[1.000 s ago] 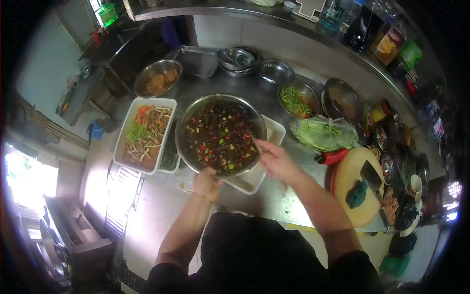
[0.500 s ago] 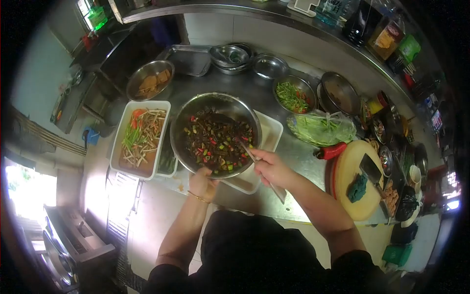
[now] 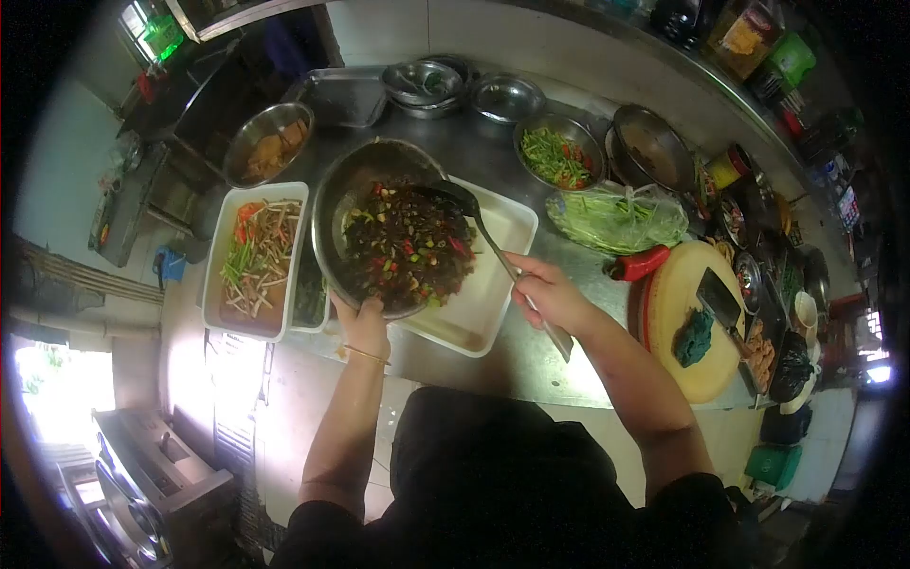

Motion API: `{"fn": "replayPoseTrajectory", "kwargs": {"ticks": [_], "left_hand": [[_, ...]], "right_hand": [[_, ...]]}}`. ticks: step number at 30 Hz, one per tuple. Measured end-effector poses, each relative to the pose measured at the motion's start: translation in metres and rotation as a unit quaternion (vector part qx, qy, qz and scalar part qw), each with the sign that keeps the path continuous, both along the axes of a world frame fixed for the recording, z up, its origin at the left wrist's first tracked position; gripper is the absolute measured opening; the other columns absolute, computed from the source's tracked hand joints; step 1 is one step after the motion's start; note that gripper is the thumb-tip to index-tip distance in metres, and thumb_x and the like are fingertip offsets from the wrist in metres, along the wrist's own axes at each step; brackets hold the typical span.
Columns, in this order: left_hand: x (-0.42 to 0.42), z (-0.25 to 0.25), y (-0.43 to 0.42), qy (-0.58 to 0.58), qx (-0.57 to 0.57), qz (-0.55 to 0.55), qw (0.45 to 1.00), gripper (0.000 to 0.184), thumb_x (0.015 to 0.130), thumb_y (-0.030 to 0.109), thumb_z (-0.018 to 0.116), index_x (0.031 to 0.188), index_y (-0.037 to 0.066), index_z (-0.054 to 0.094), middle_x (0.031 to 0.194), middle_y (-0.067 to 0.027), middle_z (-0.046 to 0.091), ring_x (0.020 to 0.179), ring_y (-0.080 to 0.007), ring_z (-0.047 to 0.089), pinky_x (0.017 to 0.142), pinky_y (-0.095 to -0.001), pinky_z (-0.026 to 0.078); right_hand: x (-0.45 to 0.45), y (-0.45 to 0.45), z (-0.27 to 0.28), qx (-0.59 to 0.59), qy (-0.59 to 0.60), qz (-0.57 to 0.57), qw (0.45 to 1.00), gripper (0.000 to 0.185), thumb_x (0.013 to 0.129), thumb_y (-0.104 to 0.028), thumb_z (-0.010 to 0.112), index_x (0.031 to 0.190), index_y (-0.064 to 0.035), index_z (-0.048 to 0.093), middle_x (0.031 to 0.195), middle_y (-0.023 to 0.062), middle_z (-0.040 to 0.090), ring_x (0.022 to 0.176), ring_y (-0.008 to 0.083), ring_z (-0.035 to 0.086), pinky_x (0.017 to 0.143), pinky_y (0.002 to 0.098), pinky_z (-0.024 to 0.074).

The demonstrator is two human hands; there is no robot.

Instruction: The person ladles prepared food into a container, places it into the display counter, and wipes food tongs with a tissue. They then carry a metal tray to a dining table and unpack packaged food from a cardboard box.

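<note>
A large metal bowl [image 3: 328, 223] is tilted to the right above a white rectangular tray [image 3: 493, 294]. It holds a dark mix [image 3: 403, 242] with chopped red and green pieces. My left hand [image 3: 362, 325] grips the near rim of the bowl, fingers partly hidden beneath it. The handle of a long metal ladle [image 3: 498, 248] is in my closed right hand [image 3: 552, 299]. The ladle's dark head is at the bowl's far right rim, touching or just above the food. The visible part of the tray's floor is bare.
Left of the bowl stands a white tub [image 3: 210, 284] of cut vegetables. Behind are a bowl of brown pieces [image 3: 270, 152], a metal tray [image 3: 346, 100] and stacked bowls [image 3: 424, 85]. To the right lie bagged greens [image 3: 621, 220] and a round chopping board [image 3: 678, 365] with a cleaver [image 3: 718, 299].
The bowl has tipped to the right, and its food has shifted toward the tray side. The ladle's head has come up out of the food to the far right rim.
</note>
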State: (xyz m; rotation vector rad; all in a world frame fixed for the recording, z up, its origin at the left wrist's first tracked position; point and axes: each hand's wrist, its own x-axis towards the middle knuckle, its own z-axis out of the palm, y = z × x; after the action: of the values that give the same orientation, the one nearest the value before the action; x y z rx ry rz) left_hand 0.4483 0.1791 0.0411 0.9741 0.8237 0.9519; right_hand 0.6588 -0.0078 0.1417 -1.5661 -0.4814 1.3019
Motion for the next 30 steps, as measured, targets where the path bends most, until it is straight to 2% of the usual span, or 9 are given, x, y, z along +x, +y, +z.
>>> {"fn": "replayPoseTrajectory", "kwargs": {"ticks": [5, 7, 13, 16, 17, 19, 23, 27, 30], "left_hand": [[0.006, 0.006, -0.006, 0.072, 0.153, 0.031, 0.985, 0.082, 0.068, -0.015, 0.040, 0.145, 0.008, 0.022, 0.130, -0.0113, 0.043, 0.119, -0.0220, 0.044, 0.100, -0.0291, 0.035], [0.006, 0.013, -0.007, 0.075, 0.167, 0.013, 0.983, 0.086, 0.068, -0.014, 0.039, 0.147, 0.007, 0.015, 0.140, -0.0142, 0.033, 0.127, -0.0241, 0.037, 0.105, -0.0316, 0.031], [0.008, 0.028, -0.014, 0.134, 0.310, 0.021, 0.941, 0.085, 0.068, -0.012, 0.039, 0.147, 0.000, 0.013, 0.150, -0.0198, 0.021, 0.139, -0.0314, 0.022, 0.113, -0.0369, 0.018], [0.010, 0.036, -0.027, 0.158, 0.345, 0.019, 0.925, 0.084, 0.068, -0.011, 0.040, 0.147, -0.003, 0.012, 0.150, -0.0222, 0.019, 0.140, -0.0340, 0.019, 0.115, -0.0381, 0.015], [0.011, 0.041, -0.032, 0.167, 0.355, 0.018, 0.920, 0.084, 0.068, -0.011, 0.040, 0.146, -0.004, 0.012, 0.150, -0.0230, 0.019, 0.141, -0.0347, 0.019, 0.115, -0.0383, 0.014], [0.013, 0.048, -0.040, 0.155, 0.348, 0.021, 0.924, 0.083, 0.069, -0.010, 0.040, 0.146, -0.004, 0.012, 0.149, -0.0244, 0.019, 0.140, -0.0343, 0.019, 0.115, -0.0383, 0.014], [0.021, 0.061, -0.047, 0.138, 0.355, 0.032, 0.924, 0.082, 0.071, -0.010, 0.041, 0.146, -0.004, 0.010, 0.148, -0.0261, 0.022, 0.140, -0.0335, 0.020, 0.114, -0.0385, 0.016], [0.025, 0.069, -0.045, 0.092, 0.331, 0.044, 0.938, 0.081, 0.072, -0.010, 0.041, 0.146, -0.004, 0.010, 0.148, -0.0273, 0.022, 0.138, -0.0331, 0.023, 0.113, -0.0389, 0.018], [0.019, 0.070, -0.048, 0.192, 0.423, 0.048, 0.885, 0.076, 0.075, -0.005, 0.044, 0.144, -0.008, 0.013, 0.145, -0.0270, 0.027, 0.133, -0.0330, 0.032, 0.110, -0.0388, 0.027]], "right_hand": [[0.007, -0.007, -0.009, 0.001, 0.008, -0.003, 1.000, 0.055, 0.085, -0.004, 0.039, 0.140, -0.0102, 0.042, 0.073, 0.0027, 0.051, 0.044, 0.0094, 0.044, 0.041, 0.0246, 0.0375], [0.007, -0.009, -0.006, 0.006, 0.004, 0.002, 1.000, 0.055, 0.085, -0.004, 0.039, 0.140, -0.0100, 0.041, 0.071, 0.0023, 0.051, 0.044, 0.0092, 0.044, 0.041, 0.0246, 0.0374], [-0.003, -0.028, -0.012, 0.039, -0.183, 0.027, 0.982, 0.052, 0.088, -0.007, 0.045, 0.139, -0.0107, 0.042, 0.067, 0.0060, 0.056, 0.046, 0.0146, 0.052, 0.047, 0.0277, 0.0439], [-0.011, -0.020, -0.024, 0.131, -0.422, 0.015, 0.897, 0.054, 0.085, -0.008, 0.049, 0.138, -0.0132, 0.043, 0.069, 0.0137, 0.059, 0.051, 0.0232, 0.058, 0.053, 0.0332, 0.0486], [-0.014, -0.017, -0.027, 0.126, -0.439, 0.023, 0.889, 0.054, 0.085, -0.007, 0.050, 0.139, -0.0138, 0.043, 0.072, 0.0146, 0.059, 0.055, 0.0240, 0.059, 0.056, 0.0340, 0.0491], [-0.018, -0.013, -0.033, 0.115, -0.474, 0.037, 0.872, 0.055, 0.085, -0.004, 0.050, 0.139, -0.0149, 0.043, 0.077, 0.0165, 0.060, 0.063, 0.0256, 0.062, 0.062, 0.0356, 0.0502], [-0.029, -0.031, -0.041, 0.094, -0.415, 0.064, 0.903, 0.055, 0.084, -0.007, 0.051, 0.138, -0.0145, 0.043, 0.085, 0.0184, 0.063, 0.068, 0.0308, 0.063, 0.065, 0.0369, 0.0505], [-0.023, -0.072, -0.038, 0.097, -0.439, 0.174, 0.876, 0.054, 0.084, -0.011, 0.053, 0.138, -0.0139, 0.042, 0.083, 0.0182, 0.064, 0.070, 0.0352, 0.064, 0.067, 0.0410, 0.0519], [-0.020, -0.073, -0.028, 0.159, -0.428, 0.086, 0.885, 0.055, 0.084, -0.011, 0.052, 0.138, -0.0143, 0.041, 0.083, 0.0184, 0.064, 0.070, 0.0358, 0.063, 0.066, 0.0419, 0.0518]]}}
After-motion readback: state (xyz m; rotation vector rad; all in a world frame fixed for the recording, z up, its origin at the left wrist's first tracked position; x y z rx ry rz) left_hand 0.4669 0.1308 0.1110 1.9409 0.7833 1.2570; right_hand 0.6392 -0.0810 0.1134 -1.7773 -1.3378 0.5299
